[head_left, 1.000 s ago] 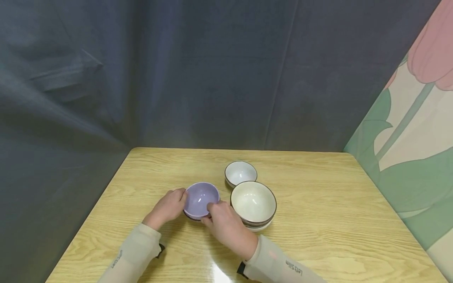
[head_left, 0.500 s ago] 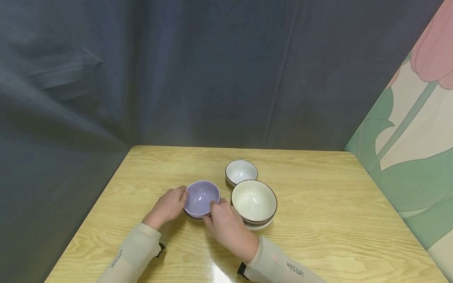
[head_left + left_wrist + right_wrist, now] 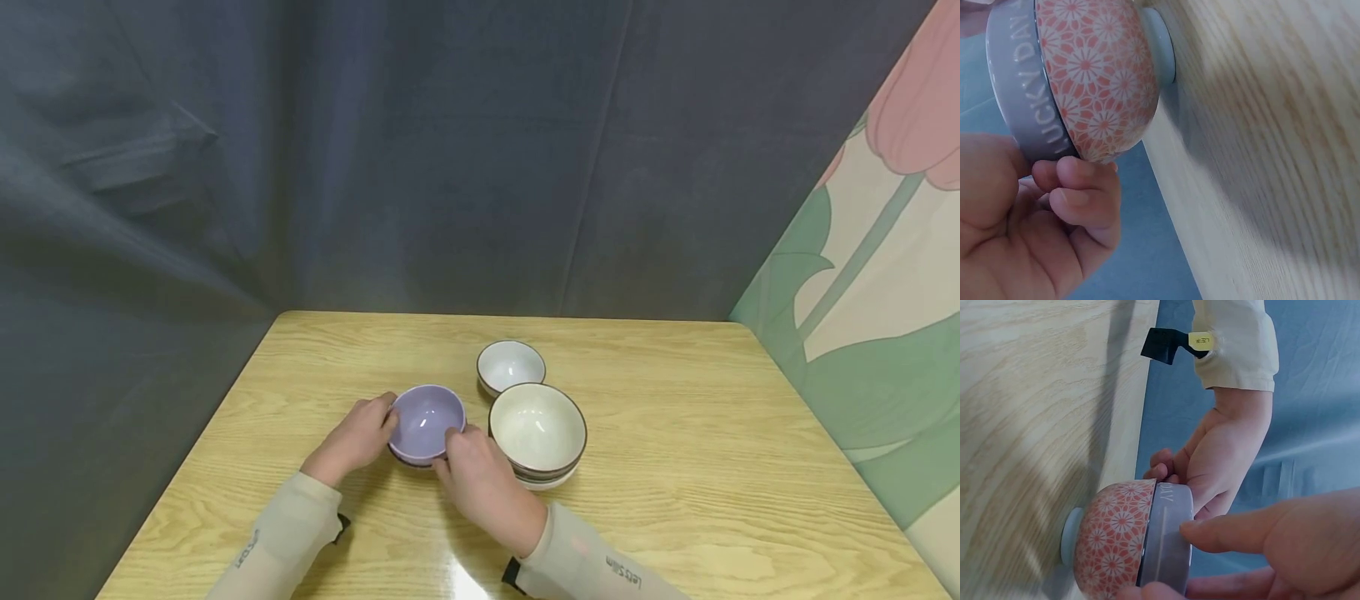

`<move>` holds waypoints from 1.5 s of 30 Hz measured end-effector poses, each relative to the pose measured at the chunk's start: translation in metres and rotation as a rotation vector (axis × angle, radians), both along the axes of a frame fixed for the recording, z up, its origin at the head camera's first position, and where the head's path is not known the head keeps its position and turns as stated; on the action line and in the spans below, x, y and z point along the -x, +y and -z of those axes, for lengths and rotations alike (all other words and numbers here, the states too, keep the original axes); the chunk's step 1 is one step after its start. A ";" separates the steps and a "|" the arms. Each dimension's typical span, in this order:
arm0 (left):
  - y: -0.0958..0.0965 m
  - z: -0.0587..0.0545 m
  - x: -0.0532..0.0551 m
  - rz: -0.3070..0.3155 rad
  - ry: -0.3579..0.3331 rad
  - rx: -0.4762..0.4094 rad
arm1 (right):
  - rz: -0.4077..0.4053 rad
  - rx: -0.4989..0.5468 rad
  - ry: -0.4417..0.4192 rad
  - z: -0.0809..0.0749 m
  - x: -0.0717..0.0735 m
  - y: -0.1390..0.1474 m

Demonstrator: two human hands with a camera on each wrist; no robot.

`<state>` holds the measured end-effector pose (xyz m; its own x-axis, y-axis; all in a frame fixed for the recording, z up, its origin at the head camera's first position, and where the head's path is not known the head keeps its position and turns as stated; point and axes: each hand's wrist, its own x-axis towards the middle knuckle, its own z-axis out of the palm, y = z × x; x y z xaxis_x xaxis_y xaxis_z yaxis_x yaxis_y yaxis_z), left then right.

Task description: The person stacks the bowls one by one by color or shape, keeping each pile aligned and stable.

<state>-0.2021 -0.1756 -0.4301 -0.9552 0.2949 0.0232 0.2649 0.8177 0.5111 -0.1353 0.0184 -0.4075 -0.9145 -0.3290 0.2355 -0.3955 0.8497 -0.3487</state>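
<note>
A purple bowl (image 3: 423,425) with raised lettering on its outside sits nested in a bowl with a red floral pattern (image 3: 1094,69), whose pale foot stands on the table. At the left side, my left hand (image 3: 356,437) grips the stacked pair, thumb at the purple rim and fingertips near the seam between the bowls. My right hand (image 3: 487,483) pinches the near right side of the purple bowl's rim. Both hands also show in the right wrist view, the left hand (image 3: 1219,453) beyond the bowls and the right hand (image 3: 1297,540) closer.
Just right of my right hand stands a stack of cream bowls (image 3: 536,429) with dark rims. Behind it is a smaller white bowl (image 3: 510,367). The wooden table (image 3: 675,433) ends at a dark curtain (image 3: 450,167) behind and a flower-patterned covering (image 3: 877,333) at right.
</note>
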 end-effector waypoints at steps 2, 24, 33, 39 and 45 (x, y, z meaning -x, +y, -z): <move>0.000 -0.001 0.000 0.006 -0.001 0.001 | 0.000 0.000 -0.008 0.000 0.000 0.000; -0.003 -0.002 0.005 0.039 -0.062 -0.038 | 0.002 0.021 -0.023 0.000 0.003 -0.001; -0.005 -0.002 0.004 0.001 -0.063 0.009 | 0.004 -0.002 0.008 0.000 0.003 0.000; -0.005 -0.002 0.004 -0.004 -0.082 -0.004 | -0.003 0.001 0.006 0.000 0.005 0.001; -0.005 -0.003 0.007 0.028 -0.077 -0.034 | -0.028 0.024 0.019 0.000 0.006 0.003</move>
<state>-0.2089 -0.1803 -0.4275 -0.9461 0.3214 -0.0394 0.2460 0.7925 0.5580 -0.1418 0.0212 -0.4073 -0.9004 -0.3481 0.2611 -0.4255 0.8297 -0.3613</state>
